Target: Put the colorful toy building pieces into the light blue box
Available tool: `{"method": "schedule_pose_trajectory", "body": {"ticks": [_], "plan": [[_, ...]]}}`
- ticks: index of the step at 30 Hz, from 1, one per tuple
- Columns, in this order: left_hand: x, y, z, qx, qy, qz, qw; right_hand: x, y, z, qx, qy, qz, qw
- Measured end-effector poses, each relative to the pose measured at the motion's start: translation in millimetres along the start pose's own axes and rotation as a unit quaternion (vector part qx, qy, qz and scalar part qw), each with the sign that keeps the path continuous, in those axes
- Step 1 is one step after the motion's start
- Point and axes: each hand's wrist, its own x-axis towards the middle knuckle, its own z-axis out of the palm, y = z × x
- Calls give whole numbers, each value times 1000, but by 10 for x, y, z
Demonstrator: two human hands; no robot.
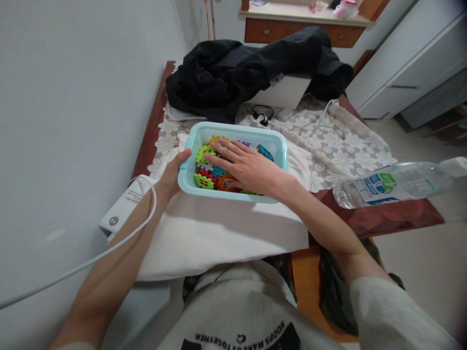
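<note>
A light blue plastic tub (279, 146) stands on a white cloth (219, 228) on the table. It holds several bright toothed puzzle pieces (204, 167) in green, red, orange and blue. My left hand (173, 175) grips the tub's left rim, thumb over the edge. My right hand (246, 167) lies flat inside the tub on top of the pieces, fingers stretched out toward the left.
A black jacket (233, 73) is heaped at the table's far end over a white box (282, 92). A clear water bottle (394, 184) lies on its side at the right edge. A white cable (109, 248) crosses my left wrist. A white wall runs along the left.
</note>
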Motion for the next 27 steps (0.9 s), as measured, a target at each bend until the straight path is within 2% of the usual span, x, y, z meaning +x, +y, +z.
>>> {"method": "schedule_pose_trajectory", "body": {"ticks": [3,5,9,11,13,17,20,23,27], "plan": [[3,7,-17,-4,0,-15,1000,-23,1,-35,28,-30,-22,999],[-28,-29,-7,-13,22,8,1000,-26,0,-113,38,-39,-33,998],[-141,-192,-5,-4,75,120,990,10,-40,-220,15,-14,-24,999],[-188,-269,-32,17,87,185,979,55,-53,-195,-5,7,-25,1000],[-206,-305,-64,42,85,220,971,102,-44,-127,-20,24,-34,999],[-153,-270,-66,24,63,177,982,137,28,33,-31,44,-47,997],[-104,-224,-3,-7,71,163,984,99,57,128,-35,52,-54,997],[-98,-182,60,18,82,168,982,50,33,187,-43,60,-63,995],[-121,-118,106,49,42,128,990,13,-10,206,-51,66,-79,993]]}}
